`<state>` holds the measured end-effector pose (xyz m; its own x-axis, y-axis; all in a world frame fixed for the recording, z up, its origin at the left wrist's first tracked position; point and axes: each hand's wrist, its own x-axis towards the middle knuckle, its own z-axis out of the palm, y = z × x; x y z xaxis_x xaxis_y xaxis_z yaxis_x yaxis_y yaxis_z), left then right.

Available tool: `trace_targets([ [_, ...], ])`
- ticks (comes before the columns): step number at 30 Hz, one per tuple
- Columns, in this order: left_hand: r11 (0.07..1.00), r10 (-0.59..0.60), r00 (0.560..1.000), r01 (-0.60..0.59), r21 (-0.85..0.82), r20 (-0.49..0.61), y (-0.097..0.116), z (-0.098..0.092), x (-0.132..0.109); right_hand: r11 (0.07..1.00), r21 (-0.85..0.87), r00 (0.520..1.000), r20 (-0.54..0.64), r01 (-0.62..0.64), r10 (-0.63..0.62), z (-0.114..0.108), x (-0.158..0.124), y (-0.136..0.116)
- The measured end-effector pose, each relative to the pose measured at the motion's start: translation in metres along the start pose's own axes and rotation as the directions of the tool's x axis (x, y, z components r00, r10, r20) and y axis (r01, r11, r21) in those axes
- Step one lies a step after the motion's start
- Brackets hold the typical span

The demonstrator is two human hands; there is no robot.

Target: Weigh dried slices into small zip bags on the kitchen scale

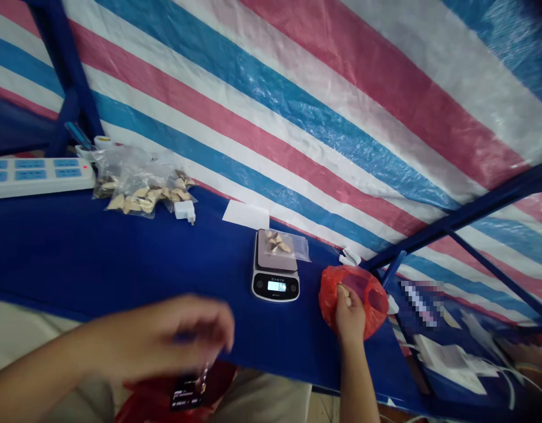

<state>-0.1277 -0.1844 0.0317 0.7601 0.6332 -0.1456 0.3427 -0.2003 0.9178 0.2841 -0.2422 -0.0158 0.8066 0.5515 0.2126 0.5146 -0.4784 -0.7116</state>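
My right hand [350,317] reaches into a red plastic bag [331,288] at the right of the table. Its fingers are closed around several pale, chip-like pieces [344,292]. My left hand [187,335], blurred by motion, hangs over the table's front edge with thumb and fingers apart and nothing visible between them. Between the hands stands a digital scale [277,286] with a lit display. A small clear zip bag [299,247] with several pale, dark-edged pieces [277,241] lies on its plate and sticks out to the right.
Filled clear bags [141,191] lie at the back left beside a white power strip [41,176] and a white plug adapter [185,210]. White paper [246,214] lies behind the scale. A phone [188,392] rests below my left hand on red plastic [142,405]. Striped sheeting [253,117] walls the back.
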Motion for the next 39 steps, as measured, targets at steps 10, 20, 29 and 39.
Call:
trace_targets([
  [10, 0.88, 0.469, 0.555, -0.356, 0.314, -0.687, -0.019, -0.028, 0.235, 0.945, 0.036, 0.944, 0.037, 0.326, -0.327, -0.018, -0.006, -0.07],
  [20, 0.919, 0.377, 0.605, -0.336, 0.205, -0.701, -0.032, -0.033, 0.242, 0.969, 0.171, 0.972, 0.127, 0.176, -0.199, 0.039, 0.1, -0.1],
  [29, 0.938, 0.273, 0.68, -0.345, 0.032, -0.68, -0.03, -0.027, 0.247, 0.972, 0.236, 0.92, 0.375, 0.022, -0.112, 0.051, 0.087, -0.086],
  [39, 0.936, 0.299, 0.676, -0.346, 0.069, -0.674, -0.03, -0.029, 0.245, 0.966, 0.257, 0.879, 0.466, -0.031, -0.096, 0.053, 0.084, -0.084],
])
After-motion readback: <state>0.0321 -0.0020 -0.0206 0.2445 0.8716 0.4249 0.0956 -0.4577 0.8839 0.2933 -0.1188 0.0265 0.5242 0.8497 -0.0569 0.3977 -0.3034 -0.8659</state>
